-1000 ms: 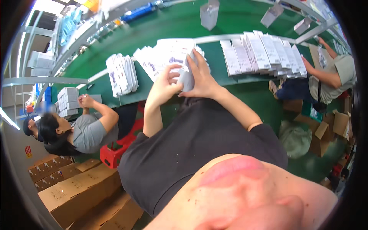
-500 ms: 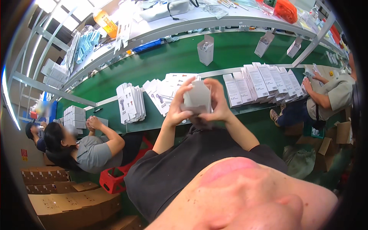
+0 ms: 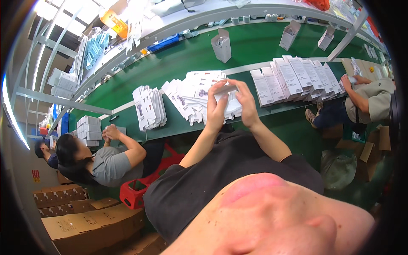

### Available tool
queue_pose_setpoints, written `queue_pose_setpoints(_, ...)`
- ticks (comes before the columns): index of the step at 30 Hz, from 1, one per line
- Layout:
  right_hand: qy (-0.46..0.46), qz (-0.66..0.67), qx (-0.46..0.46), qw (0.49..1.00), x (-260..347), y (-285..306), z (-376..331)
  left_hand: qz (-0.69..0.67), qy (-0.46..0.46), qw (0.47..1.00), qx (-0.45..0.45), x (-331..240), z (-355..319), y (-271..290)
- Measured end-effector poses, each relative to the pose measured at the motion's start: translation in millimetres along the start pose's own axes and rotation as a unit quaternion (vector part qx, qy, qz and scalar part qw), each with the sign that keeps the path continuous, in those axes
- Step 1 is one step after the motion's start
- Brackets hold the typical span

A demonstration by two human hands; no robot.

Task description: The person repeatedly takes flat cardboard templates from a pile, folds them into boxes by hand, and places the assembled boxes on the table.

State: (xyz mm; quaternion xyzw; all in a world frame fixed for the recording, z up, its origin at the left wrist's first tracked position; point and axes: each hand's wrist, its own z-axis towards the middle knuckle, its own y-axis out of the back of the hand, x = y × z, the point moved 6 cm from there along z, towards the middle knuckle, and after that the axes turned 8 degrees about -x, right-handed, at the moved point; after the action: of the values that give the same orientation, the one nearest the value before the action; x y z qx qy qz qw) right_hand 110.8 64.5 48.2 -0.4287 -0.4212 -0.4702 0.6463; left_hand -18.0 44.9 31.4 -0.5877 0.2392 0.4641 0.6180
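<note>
Between my two hands, over the near side of the green bench, is a white carton (image 3: 231, 102). My left hand (image 3: 216, 107) grips its left side, with the thumb against the wall and the fingers around the far edge. My right hand (image 3: 247, 104) holds the opposite side, fingers pointing up along it. My fingers cover much of the carton. Right behind and to the left of it lies a fanned heap of flat printed cartons (image 3: 191, 92). Further left is a second pile of flat cartons (image 3: 149, 109).
A row of white boxes (image 3: 293, 78) leans to the right. Open upright cartons, one of them (image 3: 222, 47), stand on the green belt (image 3: 253, 44). A shelf (image 3: 178, 23) spans above. Co-workers sit left (image 3: 114, 159) and stand right (image 3: 374, 95). A red stool (image 3: 132, 194) is at lower left.
The carton has tipped away from me and sunk a little toward the bench. My hands have turned more upright along its sides. The whole view has shifted slightly.
</note>
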Motion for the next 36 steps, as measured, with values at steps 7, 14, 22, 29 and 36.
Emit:
queue_pose_setpoints(7,-0.024,-0.029,-0.06,0.998,-7,7,-16,0.193,-0.023,0.981,0.018,0,-6,-18)
queue_pose_setpoints(14,-0.043,-0.037,-0.059,0.997,-9,25,-31,0.226,-0.094,0.958,0.149,11,-26,-17)
queue_pose_setpoints(22,-0.035,-0.145,-0.064,0.987,-4,32,-37,0.246,-0.007,0.957,0.152,31,-36,-19)
queue_pose_setpoints(29,-0.037,-0.079,-0.062,0.994,-12,38,-38,0.224,-0.01,0.961,0.164,28,-30,-4)
queue_pose_setpoints(36,0.121,-0.356,-0.051,0.925,-57,48,-38,0.58,-0.142,0.777,0.202,77,-11,49)
